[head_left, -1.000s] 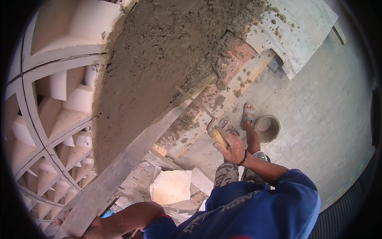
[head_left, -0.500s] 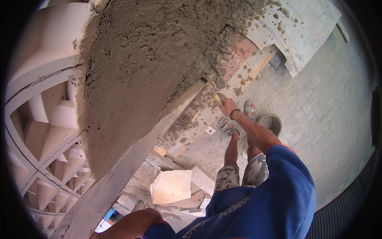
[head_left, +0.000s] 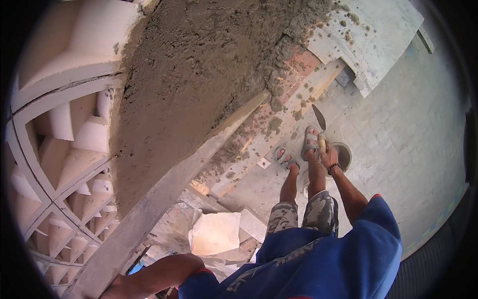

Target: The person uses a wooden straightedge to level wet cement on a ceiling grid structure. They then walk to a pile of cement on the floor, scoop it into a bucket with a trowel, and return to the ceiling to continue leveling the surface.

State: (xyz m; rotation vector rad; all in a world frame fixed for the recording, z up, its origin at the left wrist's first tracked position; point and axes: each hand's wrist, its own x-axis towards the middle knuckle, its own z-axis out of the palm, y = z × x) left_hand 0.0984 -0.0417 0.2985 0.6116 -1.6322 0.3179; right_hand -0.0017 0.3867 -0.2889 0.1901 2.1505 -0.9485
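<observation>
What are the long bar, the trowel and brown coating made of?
Long bar: perhaps wood or metal; its dull grey, smeared surface leaves it open.
Trowel blade: probably metal, being thin, dark and smooth-looking.
Trowel handle: likely wood, being tan and rounded; finish unclear.
Brown coating: apparently damp cement mortar, matte and grainy, with crumbly lumps.

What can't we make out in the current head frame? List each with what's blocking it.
Head view, all:
Fingers of the left hand: mostly lost at the lower edge; exact grip on the board unclear.
Trowel handle: partly covered by the right hand.
Bucket, left part: behind that hand.
Blue item: too small, partly behind the left forearm.
Mortar, far end: cut by the top edge.
</observation>
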